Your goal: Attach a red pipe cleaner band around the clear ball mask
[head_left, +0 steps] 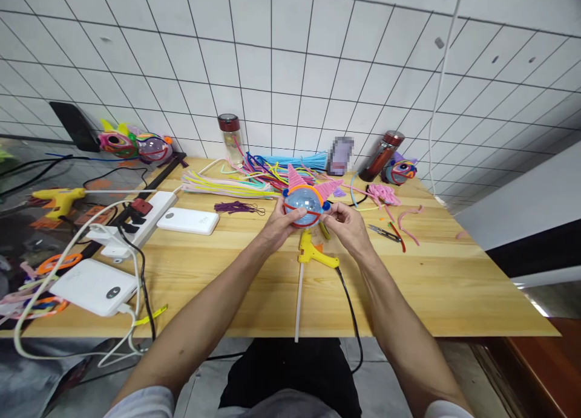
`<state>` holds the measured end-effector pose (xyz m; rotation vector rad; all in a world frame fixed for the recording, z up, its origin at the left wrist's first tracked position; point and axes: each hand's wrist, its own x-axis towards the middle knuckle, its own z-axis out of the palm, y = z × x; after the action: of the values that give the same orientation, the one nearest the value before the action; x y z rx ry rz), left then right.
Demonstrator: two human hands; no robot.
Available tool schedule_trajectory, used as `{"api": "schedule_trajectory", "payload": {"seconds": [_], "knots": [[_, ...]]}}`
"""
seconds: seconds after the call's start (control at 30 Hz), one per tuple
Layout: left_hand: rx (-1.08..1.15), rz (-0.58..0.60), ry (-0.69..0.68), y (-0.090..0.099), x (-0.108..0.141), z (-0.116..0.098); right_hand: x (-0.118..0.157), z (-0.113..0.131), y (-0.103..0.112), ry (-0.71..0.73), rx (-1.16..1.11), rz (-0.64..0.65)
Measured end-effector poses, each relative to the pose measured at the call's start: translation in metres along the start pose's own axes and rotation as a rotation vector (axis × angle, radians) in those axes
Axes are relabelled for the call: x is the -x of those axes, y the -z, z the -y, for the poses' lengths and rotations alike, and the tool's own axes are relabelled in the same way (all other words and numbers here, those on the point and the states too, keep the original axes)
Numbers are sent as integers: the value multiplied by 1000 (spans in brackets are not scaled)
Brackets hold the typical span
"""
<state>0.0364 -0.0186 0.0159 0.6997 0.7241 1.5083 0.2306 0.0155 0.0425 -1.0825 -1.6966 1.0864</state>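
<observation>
My left hand [276, 224] is wrapped round a clear plastic ball [303, 206] decorated with pipe cleaners, thumb on its front. Two pink pointed ears [297, 177] rise from an orange band on top, and dark blue coils sit at both sides. A red pipe cleaner [302, 211] runs across the ball's front. At the ball's right side my right hand [347, 224] is closed in a pinch by the red pipe cleaner's end; the fingertips partly hide what they grip. Just below the ball lies a yellow hot glue gun [318, 254] with a glue stick in it.
Bundles of pipe cleaners [231, 185], a purple tassel [238, 207] and small scissors-like snips [384, 232] lie around. Two flasks [385, 155] stand by the wall. At left are a power strip [145, 221], power banks [188, 220], cables and another yellow glue gun [59, 200].
</observation>
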Motion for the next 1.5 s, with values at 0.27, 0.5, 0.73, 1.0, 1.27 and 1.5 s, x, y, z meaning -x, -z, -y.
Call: {"api": "schedule_trajectory", "payload": {"seconds": [0.27, 0.5, 0.73, 1.0, 1.27, 1.5], "knots": [[-5, 23, -30, -1, 1, 0, 5, 4, -2, 41, 34, -52], [-46, 9, -57, 2, 0, 0, 5, 6, -3, 49, 45, -51], [-94, 11, -127, 2, -1, 0, 6, 11, -4, 49, 24, -49], [-129, -16, -162, 3, -2, 1, 8, 13, -4, 68, 44, -55], [-265, -68, -237, 12, -7, 7, 5, 9, -2, 80, 125, -60], [-441, -153, -361, 16, -9, 9, 0, -1, -3, 146, 297, -105]]}}
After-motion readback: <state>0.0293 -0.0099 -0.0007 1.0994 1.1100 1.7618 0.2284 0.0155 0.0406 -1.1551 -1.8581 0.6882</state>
